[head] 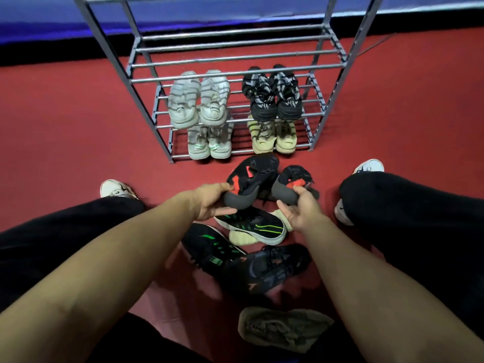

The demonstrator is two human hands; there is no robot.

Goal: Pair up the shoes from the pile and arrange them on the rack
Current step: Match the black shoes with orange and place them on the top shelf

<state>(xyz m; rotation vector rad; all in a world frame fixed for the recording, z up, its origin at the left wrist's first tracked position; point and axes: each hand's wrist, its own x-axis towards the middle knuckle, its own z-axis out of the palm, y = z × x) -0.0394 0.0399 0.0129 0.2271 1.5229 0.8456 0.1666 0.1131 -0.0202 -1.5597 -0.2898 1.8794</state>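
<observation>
Each hand grips 1 black-and-red shoe by the heel: left hand [209,203] on the left shoe [248,179], right hand [301,210] on the right shoe [293,182], just before the rack [235,66]'s front edge. Keep toes forward, heels level, and set both on a free shelf side by side.

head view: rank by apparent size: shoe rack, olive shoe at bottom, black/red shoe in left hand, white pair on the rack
1. shoe rack, largest by far.
2. olive shoe, though it lies nearest the camera, which inflates it.
3 and 4. black/red shoe in the left hand and the white pair: too close to rank.
</observation>
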